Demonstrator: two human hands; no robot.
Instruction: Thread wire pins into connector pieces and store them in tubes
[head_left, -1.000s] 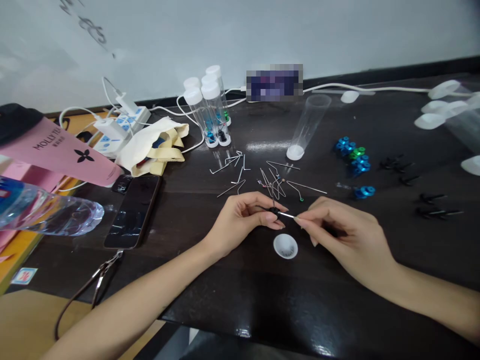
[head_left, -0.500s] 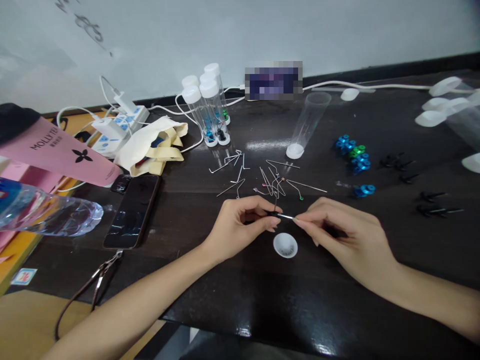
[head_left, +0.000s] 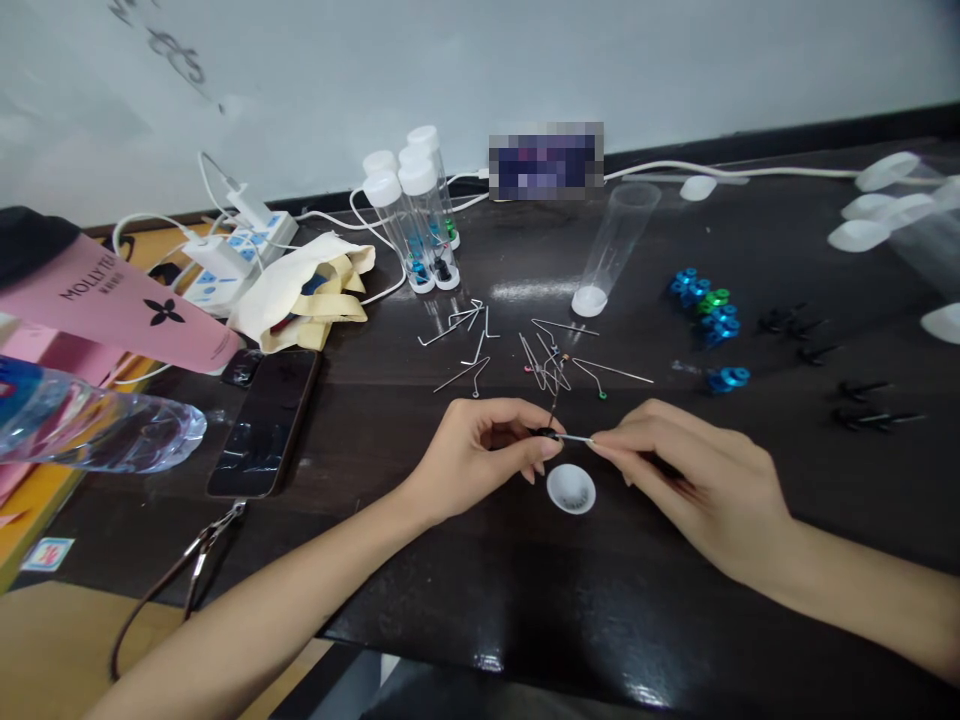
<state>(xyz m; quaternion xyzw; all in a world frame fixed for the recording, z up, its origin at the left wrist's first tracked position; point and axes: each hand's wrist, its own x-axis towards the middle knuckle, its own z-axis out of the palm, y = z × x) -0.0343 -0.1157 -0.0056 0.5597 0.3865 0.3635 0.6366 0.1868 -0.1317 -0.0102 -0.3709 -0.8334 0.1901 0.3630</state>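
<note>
My left hand [head_left: 480,450] pinches a small black part [head_left: 546,434] between thumb and fingers, just above the dark table [head_left: 465,590]. My right hand [head_left: 697,480] pinches the other end of a thin metal pin [head_left: 574,438] that runs into that black part. A white cap [head_left: 571,489] lies on the table right below the two hands. Several loose bent metal pins [head_left: 551,368] lie scattered just beyond my fingers.
An open clear tube [head_left: 615,245] lies on its side behind the pins. Capped tubes [head_left: 420,215] stand at the back. Blue and green spools [head_left: 709,312] and black parts [head_left: 862,395] lie right. A phone [head_left: 266,420], water bottle [head_left: 90,420], pink cup [head_left: 120,305] and power strip [head_left: 240,245] lie left.
Both hands have shifted slightly and drawn closer together; less of the pin shows between the fingers. Nothing else on the table moved.
</note>
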